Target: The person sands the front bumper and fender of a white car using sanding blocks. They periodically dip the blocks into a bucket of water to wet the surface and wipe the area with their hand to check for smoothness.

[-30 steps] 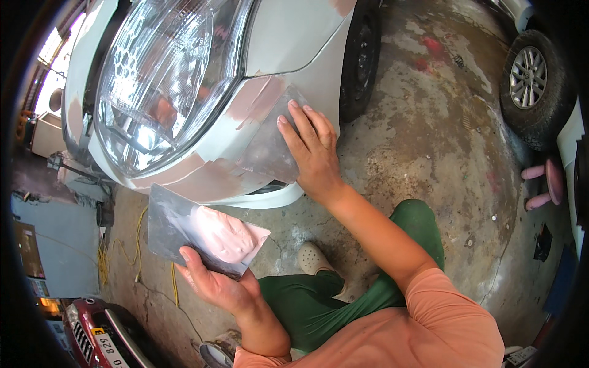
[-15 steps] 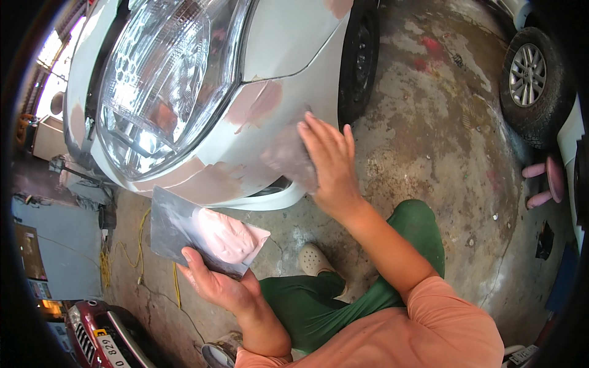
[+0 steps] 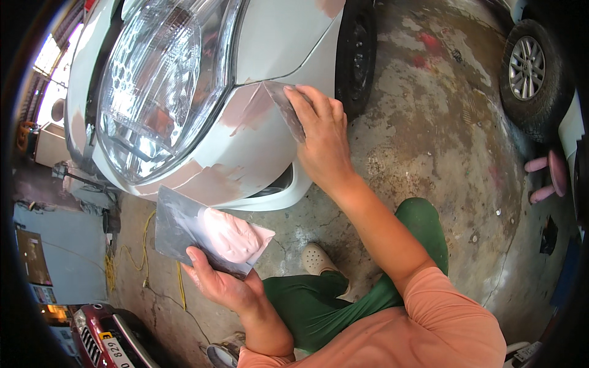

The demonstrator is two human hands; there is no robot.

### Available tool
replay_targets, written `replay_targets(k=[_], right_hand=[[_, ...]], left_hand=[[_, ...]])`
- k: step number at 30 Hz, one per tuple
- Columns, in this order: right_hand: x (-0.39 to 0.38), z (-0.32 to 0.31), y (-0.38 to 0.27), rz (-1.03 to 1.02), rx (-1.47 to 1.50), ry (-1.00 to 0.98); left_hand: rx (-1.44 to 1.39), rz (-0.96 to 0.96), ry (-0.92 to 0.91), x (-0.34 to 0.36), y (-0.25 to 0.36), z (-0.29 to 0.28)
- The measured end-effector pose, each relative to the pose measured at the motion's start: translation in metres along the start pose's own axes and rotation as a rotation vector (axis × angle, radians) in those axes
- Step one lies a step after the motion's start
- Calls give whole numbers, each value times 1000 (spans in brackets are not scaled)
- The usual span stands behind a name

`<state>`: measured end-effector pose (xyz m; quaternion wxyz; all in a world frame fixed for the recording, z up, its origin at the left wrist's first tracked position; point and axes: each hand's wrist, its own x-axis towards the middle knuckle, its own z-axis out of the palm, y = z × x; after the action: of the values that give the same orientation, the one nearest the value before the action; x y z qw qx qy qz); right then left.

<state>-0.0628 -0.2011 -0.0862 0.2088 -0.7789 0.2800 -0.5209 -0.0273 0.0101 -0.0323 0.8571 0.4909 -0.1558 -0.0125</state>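
My left hand (image 3: 224,285) grips a flat grey board (image 3: 175,224) by its lower edge, thumb on top. A thick mound of pale pink putty (image 3: 233,236) rests on that board. Thin and grey, a flat putty spreader (image 3: 285,109) is pinched in my right hand (image 3: 325,138). Its far edge lies against a dull pinkish putty patch (image 3: 242,109) on the white car bumper (image 3: 261,153), just beside the headlight (image 3: 162,92). My right fingers hide part of the spreader. Lower on the bumper runs another pinkish patch (image 3: 205,184).
The car's front wheel (image 3: 356,61) stands beyond my right hand. At far right are another wheel (image 3: 526,67) and a pink stool (image 3: 555,172). A yellow cord (image 3: 146,248) trails over the concrete floor (image 3: 423,141). A dark red vehicle (image 3: 101,334) shows at lower left.
My right hand has moved up and slightly left, bringing the spreader from the lower bumper area to the patch by the headlight. The left hand and board have shifted only slightly.
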Motion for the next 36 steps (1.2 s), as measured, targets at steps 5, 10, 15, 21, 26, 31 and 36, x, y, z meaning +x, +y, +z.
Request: replay_targets(k=[5, 10, 15, 21, 26, 31, 36], right_hand=[[2, 5, 7, -15, -24, -3], [-7, 9, 2, -58, -50, -29], [-39, 5, -9, -145, -80, -94], [-34, -25, -23, -117, -64, -167], [-17, -33, -25, -394, -205, -162], [10, -39, -31, -611, -252, -141], [17, -36, -24, -663, -283, -173]], left_hand=[[5, 7, 17, 0, -1, -1], [13, 6, 13, 0, -1, -3], [-44, -13, -47, 0, -2, -5], [-24, -18, -58, 2, -1, -5], [-4, -4, -17, 1, 0, -1], [12, 2, -10, -1, 4, 0], [17, 8, -9, -4, 3, 5]])
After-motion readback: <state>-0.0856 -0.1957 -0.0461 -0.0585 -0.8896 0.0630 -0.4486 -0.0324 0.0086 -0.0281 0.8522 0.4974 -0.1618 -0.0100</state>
